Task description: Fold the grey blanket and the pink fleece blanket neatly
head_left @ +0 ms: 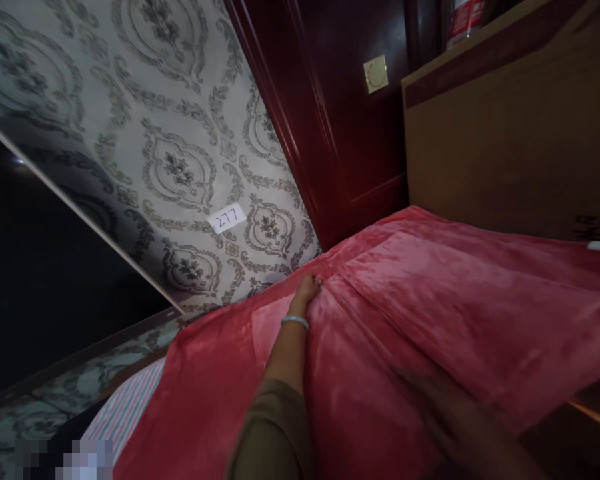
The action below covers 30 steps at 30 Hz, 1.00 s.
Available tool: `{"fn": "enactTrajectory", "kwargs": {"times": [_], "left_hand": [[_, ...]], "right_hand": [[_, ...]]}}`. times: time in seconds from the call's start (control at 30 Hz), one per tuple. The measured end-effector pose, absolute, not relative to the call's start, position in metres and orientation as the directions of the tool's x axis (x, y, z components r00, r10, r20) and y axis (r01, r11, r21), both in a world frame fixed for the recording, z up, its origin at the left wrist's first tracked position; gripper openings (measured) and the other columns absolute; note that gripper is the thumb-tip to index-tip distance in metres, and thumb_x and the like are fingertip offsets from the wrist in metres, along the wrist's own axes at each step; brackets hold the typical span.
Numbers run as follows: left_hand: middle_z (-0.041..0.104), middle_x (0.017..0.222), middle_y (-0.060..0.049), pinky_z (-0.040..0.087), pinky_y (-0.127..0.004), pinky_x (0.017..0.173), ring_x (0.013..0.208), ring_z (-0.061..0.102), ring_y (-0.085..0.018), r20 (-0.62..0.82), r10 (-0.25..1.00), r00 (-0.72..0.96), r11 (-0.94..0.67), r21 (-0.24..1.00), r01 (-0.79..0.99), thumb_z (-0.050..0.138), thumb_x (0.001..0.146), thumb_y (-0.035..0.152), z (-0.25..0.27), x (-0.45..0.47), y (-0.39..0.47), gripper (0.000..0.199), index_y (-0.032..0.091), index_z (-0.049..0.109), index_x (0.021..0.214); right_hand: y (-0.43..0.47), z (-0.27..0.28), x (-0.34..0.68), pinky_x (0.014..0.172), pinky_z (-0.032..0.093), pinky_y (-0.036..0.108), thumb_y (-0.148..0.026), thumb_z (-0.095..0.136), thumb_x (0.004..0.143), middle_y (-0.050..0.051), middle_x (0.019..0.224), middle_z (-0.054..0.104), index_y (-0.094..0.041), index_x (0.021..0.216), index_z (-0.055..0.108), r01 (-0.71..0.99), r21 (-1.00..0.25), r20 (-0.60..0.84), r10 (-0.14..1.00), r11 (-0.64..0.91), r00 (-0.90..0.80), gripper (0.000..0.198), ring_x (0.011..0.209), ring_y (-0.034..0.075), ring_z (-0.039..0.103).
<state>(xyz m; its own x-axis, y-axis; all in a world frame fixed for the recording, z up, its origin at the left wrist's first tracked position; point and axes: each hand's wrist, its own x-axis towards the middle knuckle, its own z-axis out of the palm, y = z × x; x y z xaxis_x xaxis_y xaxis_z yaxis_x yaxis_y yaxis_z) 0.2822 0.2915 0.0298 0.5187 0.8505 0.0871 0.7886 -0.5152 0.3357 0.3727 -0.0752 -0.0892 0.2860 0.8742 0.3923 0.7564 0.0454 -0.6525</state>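
Observation:
A plush red blanket [460, 313] with lighter pink areas spreads over a bed-like surface across the middle of the view. At its far edge near the wall, my left hand [309, 287] is closed on the cloth, and folds run out from the grip. A pale bracelet [295, 323] circles my left wrist, below an olive-brown sleeve [275, 427]. Lower right, my right hand [445, 407] is over the blanket, dim and slightly blurred. Its fingers are stretched out with nothing seen in them; whether it touches the cloth I cannot tell.
Behind the blanket stand a patterned wall [180, 133] with a card marked 277 [227, 218] and a dark red wooden panel [330, 100]. A large cardboard box [505, 153] is at right. Striped cloth [130, 407] shows at the lower left, near a dark glossy panel [45, 267].

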Motion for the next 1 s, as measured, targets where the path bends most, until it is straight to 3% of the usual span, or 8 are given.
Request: {"fn": "enactTrajectory", "kwargs": {"times": [0.1, 0.2, 0.3, 0.47, 0.63, 0.8, 0.9, 1.0], "left_hand": [[0.071, 0.130, -0.015, 0.047, -0.033, 0.103, 0.121, 0.064, -0.025, 0.134, 0.829, 0.543, -0.556, 0.292, 0.778, 0.061, 0.095, 0.027, 0.045, 0.278, 0.285, 0.039, 0.014, 0.063, 0.132], [0.065, 0.138, -0.016, 0.039, -0.037, 0.113, 0.133, 0.056, -0.028, 0.148, 0.794, 0.589, -0.607, 0.219, 0.764, 0.061, 0.095, 0.033, 0.049, 0.280, 0.266, 0.041, 0.016, 0.063, 0.132], [0.061, 0.142, -0.018, 0.033, -0.043, 0.118, 0.137, 0.052, -0.031, 0.122, 0.770, 0.627, -0.638, 0.163, 0.752, 0.057, 0.096, 0.043, 0.034, 0.285, 0.240, 0.046, 0.015, 0.063, 0.133], [0.041, 0.159, -0.024, 0.022, -0.048, 0.124, 0.151, 0.033, -0.034, 0.100, 0.759, 0.644, -0.651, 0.077, 0.755, 0.043, 0.101, 0.050, 0.001, 0.289, 0.219, 0.066, 0.007, 0.043, 0.151], [0.037, 0.163, -0.021, 0.020, -0.046, 0.125, 0.153, 0.030, -0.030, 0.069, 0.764, 0.641, -0.645, 0.065, 0.761, 0.035, 0.102, 0.054, -0.006, 0.286, 0.224, 0.068, 0.012, 0.038, 0.155], [0.034, 0.165, -0.020, 0.018, -0.046, 0.126, 0.155, 0.027, -0.030, 0.044, 0.779, 0.625, -0.626, 0.107, 0.773, 0.038, 0.101, 0.054, 0.001, 0.285, 0.224, 0.068, 0.014, 0.037, 0.156], [0.038, 0.163, -0.020, 0.025, -0.047, 0.123, 0.152, 0.034, -0.031, 0.017, 0.796, 0.605, -0.600, 0.161, 0.784, 0.040, 0.101, 0.052, 0.012, 0.289, 0.223, 0.065, 0.016, 0.041, 0.155], [0.031, 0.167, -0.016, 0.029, -0.048, 0.122, 0.153, 0.031, -0.029, 0.066, 0.787, 0.613, -0.614, 0.182, 0.768, 0.034, 0.103, 0.049, 0.024, 0.303, 0.220, 0.062, 0.019, 0.035, 0.158]], "right_hand": [[-0.072, -0.074, 0.377, 0.094, 0.059, 0.052, -0.036, 0.045, 0.093, 0.010, 0.131, 0.067, -0.031, 0.135, 0.068, 0.855, -0.516, 0.479, 0.846, 0.055, 0.235, 0.048, 0.117, 0.032, 0.066], [-0.061, -0.057, 0.366, 0.109, 0.047, 0.060, -0.042, 0.056, 0.091, 0.009, 0.150, 0.053, -0.031, 0.142, 0.062, 0.901, -0.410, 0.533, 0.839, 0.145, 0.108, 0.053, 0.137, 0.037, 0.051], [-0.051, -0.054, 0.348, 0.117, 0.032, 0.066, -0.050, 0.064, 0.088, 0.007, 0.161, 0.037, -0.034, 0.150, 0.052, 0.889, -0.407, 0.443, 0.896, 0.209, -0.008, 0.066, 0.148, 0.039, 0.034], [-0.052, -0.073, 0.337, 0.115, 0.028, 0.073, -0.054, 0.060, 0.091, 0.006, 0.161, 0.035, -0.038, 0.157, 0.036, 0.881, -0.440, 0.303, 0.952, 0.172, -0.035, 0.072, 0.151, 0.040, 0.027], [-0.056, -0.075, 0.339, 0.117, 0.029, 0.070, -0.052, 0.059, 0.093, 0.004, 0.161, 0.035, -0.039, 0.157, 0.034, 0.883, -0.430, 0.340, 0.940, 0.188, -0.034, 0.070, 0.151, 0.038, 0.028], [-0.057, -0.072, 0.340, 0.115, 0.034, 0.069, -0.054, 0.057, 0.094, 0.005, 0.157, 0.043, -0.037, 0.153, 0.046, 0.878, -0.431, 0.361, 0.931, 0.208, -0.043, 0.063, 0.148, 0.038, 0.035], [-0.066, -0.069, 0.356, 0.111, 0.046, 0.057, -0.042, 0.047, 0.100, 0.007, 0.150, 0.052, -0.030, 0.149, 0.054, 0.877, -0.396, 0.532, 0.846, 0.272, -0.022, 0.051, 0.139, 0.031, 0.049], [-0.074, -0.061, 0.386, 0.113, 0.045, 0.052, -0.034, 0.037, 0.101, 0.010, 0.149, 0.054, -0.023, 0.148, 0.056, 0.919, -0.345, 0.700, 0.705, 0.190, 0.116, 0.051, 0.138, 0.029, 0.051]]}}
